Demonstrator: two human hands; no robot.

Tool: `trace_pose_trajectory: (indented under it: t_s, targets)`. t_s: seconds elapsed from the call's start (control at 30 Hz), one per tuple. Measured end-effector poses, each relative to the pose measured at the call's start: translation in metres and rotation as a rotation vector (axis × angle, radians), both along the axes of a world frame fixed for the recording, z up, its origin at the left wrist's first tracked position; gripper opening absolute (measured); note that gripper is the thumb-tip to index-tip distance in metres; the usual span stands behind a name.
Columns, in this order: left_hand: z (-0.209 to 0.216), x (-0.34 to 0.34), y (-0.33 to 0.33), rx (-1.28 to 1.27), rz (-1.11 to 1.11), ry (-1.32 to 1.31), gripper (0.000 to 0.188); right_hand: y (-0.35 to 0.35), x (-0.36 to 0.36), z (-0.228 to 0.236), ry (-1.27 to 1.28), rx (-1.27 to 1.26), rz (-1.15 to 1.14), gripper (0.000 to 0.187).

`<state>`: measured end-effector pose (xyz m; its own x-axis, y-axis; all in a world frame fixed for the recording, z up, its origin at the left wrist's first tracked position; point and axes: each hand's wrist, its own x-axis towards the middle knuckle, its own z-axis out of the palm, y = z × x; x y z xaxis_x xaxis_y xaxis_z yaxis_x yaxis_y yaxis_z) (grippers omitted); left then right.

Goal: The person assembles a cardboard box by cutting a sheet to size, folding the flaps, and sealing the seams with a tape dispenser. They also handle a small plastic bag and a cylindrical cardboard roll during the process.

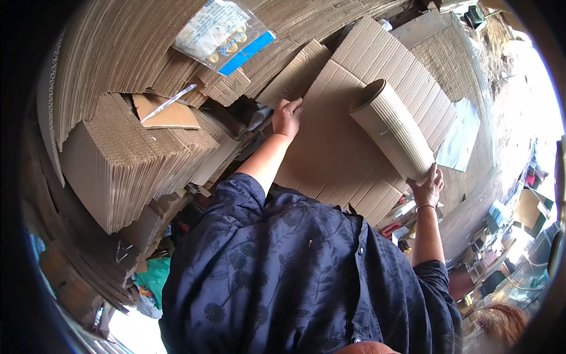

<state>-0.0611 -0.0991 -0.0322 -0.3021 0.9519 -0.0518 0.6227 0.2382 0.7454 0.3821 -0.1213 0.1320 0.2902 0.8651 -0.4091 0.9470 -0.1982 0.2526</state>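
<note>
A large brown cardboard sheet, marked with parallel creases, lies slanted in front of me. My left hand has its fingers curled over the sheet's left edge. Across the right part of the sheet rests a ribbed cardboard roll, its hollow far end facing up and left. Wrapped around the roll's near end is my right hand, with a thin band at the wrist. Whether the roll is joined to the sheet cannot be made out.
Tall stacks of flat cardboard fill the far left, with another cut stack below. A clear plastic packet with a blue strip lies on top. Right of the sheet is a pale blue sheet. Clutter crowds the lower right, beside someone's hair.
</note>
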Motion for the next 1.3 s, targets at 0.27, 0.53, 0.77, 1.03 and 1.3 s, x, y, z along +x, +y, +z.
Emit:
trace_pose_trajectory:
  t_s: [0.27,0.53,0.77,1.03,1.3]
  targets:
    - [-0.013,-0.006,-0.002,-0.042,-0.132,0.136,0.031,0.000,-0.004,0.010,0.092,-0.029,-0.044,0.110]
    - [0.072,0.048,0.040,0.300,-0.354,0.208,0.044,-0.008,0.018,0.005,0.242,0.089,-0.054,0.099]
    - [0.158,0.217,0.085,0.387,-1.090,0.081,0.078,-0.101,0.049,-0.011,0.236,0.619,-0.217,0.079]
    - [0.138,0.338,0.065,-0.035,-1.404,0.715,0.116,-0.252,0.040,-0.062,0.516,0.362,-0.840,0.028]
    - [0.151,0.344,0.033,-0.022,-1.316,0.768,0.108,-0.226,0.042,-0.088,0.543,0.392,-0.988,0.033]
